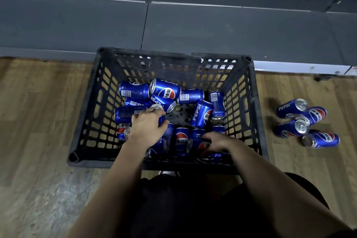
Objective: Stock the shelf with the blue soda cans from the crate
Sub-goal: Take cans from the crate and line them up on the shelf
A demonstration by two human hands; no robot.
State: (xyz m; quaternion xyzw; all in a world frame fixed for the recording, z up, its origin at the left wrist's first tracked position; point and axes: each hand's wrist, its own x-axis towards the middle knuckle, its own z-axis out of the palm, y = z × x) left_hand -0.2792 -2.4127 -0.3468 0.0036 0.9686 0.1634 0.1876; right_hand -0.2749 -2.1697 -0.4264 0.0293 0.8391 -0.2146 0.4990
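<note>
Forearms are reaching down into the black crate (87, 114). Left hand (148, 126) is gripping a blue can (157, 107), long axis running away from the person, silver top toward the shelf (212, 31). Right hand (220, 143) is lying over near-side cans (181, 139); cannot tell its grip.

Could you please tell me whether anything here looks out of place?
Yes: four blue cans sit scattered on the wooden floor right of the crate, outside it and off the shelf. The cans inside the crate are jumbled.
</note>
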